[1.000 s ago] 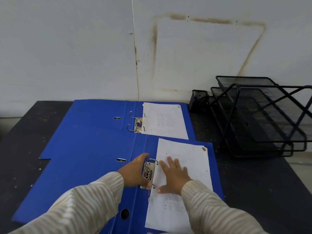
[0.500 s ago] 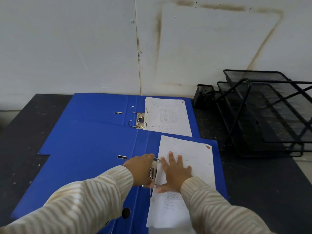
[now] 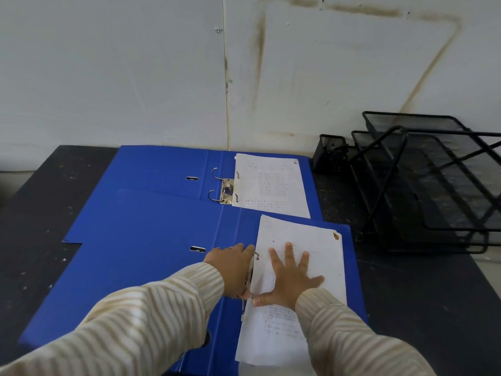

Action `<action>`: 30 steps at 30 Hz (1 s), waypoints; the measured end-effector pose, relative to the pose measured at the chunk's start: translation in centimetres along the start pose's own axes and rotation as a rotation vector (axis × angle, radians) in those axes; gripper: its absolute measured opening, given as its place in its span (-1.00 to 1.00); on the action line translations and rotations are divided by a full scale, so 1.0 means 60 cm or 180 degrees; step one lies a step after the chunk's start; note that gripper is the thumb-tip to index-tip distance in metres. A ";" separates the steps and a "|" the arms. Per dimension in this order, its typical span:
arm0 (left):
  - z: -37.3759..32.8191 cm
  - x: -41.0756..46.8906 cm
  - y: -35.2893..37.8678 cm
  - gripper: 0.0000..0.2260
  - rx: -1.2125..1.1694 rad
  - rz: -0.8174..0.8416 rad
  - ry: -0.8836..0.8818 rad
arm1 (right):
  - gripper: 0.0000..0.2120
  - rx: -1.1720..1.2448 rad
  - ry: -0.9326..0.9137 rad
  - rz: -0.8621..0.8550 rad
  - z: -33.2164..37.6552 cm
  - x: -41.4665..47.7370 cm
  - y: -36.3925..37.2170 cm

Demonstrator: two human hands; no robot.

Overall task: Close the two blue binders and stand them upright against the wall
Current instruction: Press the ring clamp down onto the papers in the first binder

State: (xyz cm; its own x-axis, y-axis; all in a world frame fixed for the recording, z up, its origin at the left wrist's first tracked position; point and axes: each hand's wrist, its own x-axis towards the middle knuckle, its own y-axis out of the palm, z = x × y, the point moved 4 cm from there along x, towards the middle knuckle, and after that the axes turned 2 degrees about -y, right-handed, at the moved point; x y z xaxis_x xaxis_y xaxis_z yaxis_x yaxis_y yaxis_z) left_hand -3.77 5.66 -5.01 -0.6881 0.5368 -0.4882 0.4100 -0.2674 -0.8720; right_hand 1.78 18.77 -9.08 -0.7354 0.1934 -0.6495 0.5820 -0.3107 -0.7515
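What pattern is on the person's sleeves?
The sleeves have thin wavy stripes, cream and light tan. The head view, the only one, shows it.

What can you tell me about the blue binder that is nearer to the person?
The near blue binder lies open and flat on the dark table, overlapping the far binder's front edge. Its covers look like smooth plastic-coated board, with a slot in the left cover and a finger hole in the spine. White printed sheets lie on the right half. The left hand covers the metal ring mechanism; the right hand presses flat on the sheets.
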 end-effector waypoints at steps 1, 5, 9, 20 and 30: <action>0.001 -0.001 0.000 -0.11 -0.0080 0.0007 0.0003 | 0.23 0.0050 0.0053 -0.0008 0.001 -0.004 0.000; 0.012 -0.009 0.008 -0.08 -0.0669 0.0010 -0.0013 | 0.12 0.0129 0.0087 -0.0061 0.002 -0.017 0.014; 0.033 -0.025 0.030 -0.06 -0.1496 -0.0083 -0.0106 | -0.17 0.0184 -0.0294 -0.0280 0.017 -0.024 0.025; 0.130 -0.084 0.109 -0.22 -0.1456 -0.0351 -0.0950 | -0.21 0.0411 -0.1226 -0.1078 0.125 -0.057 0.008; 0.333 -0.175 0.151 -0.28 -0.1795 -0.0562 -0.2097 | -0.38 -0.0417 -0.1185 -0.0794 0.231 -0.052 0.024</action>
State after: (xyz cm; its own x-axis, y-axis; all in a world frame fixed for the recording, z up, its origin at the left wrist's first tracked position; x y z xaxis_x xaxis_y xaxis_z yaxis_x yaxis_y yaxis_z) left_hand -4.80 -18.39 -8.50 -0.9031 -0.0836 -0.4213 0.3796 0.3037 -0.8739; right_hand 0.11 4.84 -6.54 -0.9191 -0.1072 -0.3791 0.3927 -0.1725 -0.9033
